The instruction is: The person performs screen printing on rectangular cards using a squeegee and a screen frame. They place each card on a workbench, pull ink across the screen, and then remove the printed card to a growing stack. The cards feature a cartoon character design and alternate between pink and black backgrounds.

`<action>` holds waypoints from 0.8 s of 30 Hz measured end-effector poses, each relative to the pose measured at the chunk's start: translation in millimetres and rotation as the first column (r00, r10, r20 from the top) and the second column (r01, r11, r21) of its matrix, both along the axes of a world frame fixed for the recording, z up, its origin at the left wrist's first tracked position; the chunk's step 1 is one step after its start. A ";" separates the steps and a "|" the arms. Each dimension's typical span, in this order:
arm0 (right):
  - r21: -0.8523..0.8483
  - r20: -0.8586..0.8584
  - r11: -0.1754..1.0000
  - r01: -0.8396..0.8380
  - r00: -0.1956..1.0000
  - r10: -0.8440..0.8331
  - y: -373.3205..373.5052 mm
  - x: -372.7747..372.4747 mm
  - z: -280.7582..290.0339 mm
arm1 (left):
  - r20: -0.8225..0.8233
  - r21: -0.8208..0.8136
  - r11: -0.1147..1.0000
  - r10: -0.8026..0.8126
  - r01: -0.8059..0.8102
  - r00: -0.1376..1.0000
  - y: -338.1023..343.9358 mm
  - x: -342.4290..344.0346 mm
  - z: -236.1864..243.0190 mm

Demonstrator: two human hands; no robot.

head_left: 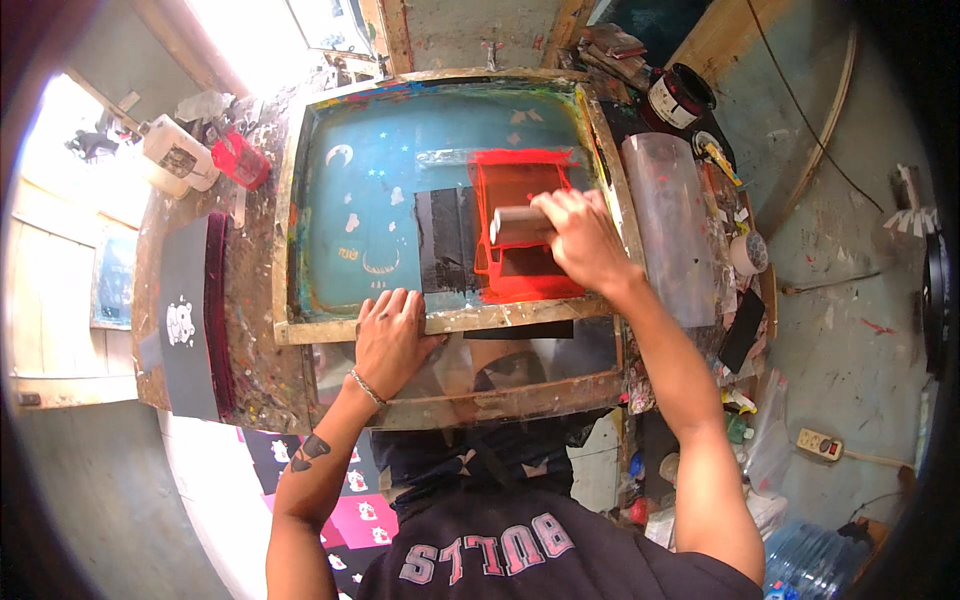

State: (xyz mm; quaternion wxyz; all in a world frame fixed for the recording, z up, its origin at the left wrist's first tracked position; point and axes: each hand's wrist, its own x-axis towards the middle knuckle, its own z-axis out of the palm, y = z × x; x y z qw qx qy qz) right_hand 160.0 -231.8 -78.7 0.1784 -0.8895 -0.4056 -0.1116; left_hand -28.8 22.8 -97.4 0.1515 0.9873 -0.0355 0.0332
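Observation:
A wooden-framed printing screen (284, 230) with blue-green mesh lies on the worktable. Red ink (520, 157) covers a rectangle on its right half, beside strips of black tape (444, 240). Small pale motifs, among them a moon and stars, show on the mesh to the left. Over the red area, my right hand (585, 235) is closed around a squeegee (518, 226) that stretches leftward from the fingers. My left hand (393, 328) grips the screen's near wooden rail, fingers over the top and thumb on the near side. Below that rail, a black piece (520, 330) pokes out.
Printed dark sheets (190, 320) are stacked at the left, near white bottles (180, 150) and a red cup (240, 160). To the right lie a clear plastic sheet (668, 220), an ink tub (680, 96) and a small white container (747, 254). A power strip (819, 445) sits low right.

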 end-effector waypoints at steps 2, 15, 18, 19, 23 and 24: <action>-0.009 0.077 0.999 0.036 0.996 -0.035 10.1 26.6 8.0 | 0.030 0.002 1.000 0.015 -0.015 0.999 -0.1 1.4 -0.7; -0.032 0.094 0.993 0.115 0.989 -0.112 39.5 117.6 -14.5 | -0.010 -0.044 0.999 0.026 -0.027 1.000 -1.5 0.4 0.9; -0.100 -0.019 0.991 0.093 0.995 -0.095 35.2 108.6 -4.6 | 0.018 -0.044 0.999 0.032 -0.031 0.999 2.3 -1.1 -3.7; -0.103 -0.059 0.992 0.067 0.996 -0.073 32.5 106.4 0.1 | 0.036 -0.045 0.999 0.033 -0.031 0.999 2.2 -0.5 -5.0; -0.040 -0.098 0.999 0.024 0.995 -0.028 31.8 113.2 7.1 | 0.037 -0.068 0.997 0.035 -0.033 0.999 0.9 1.0 -1.6; -0.024 -0.044 0.998 0.051 0.998 -0.052 35.9 117.8 6.9 | 0.042 -0.070 0.997 0.034 -0.031 0.999 0.7 2.0 -1.7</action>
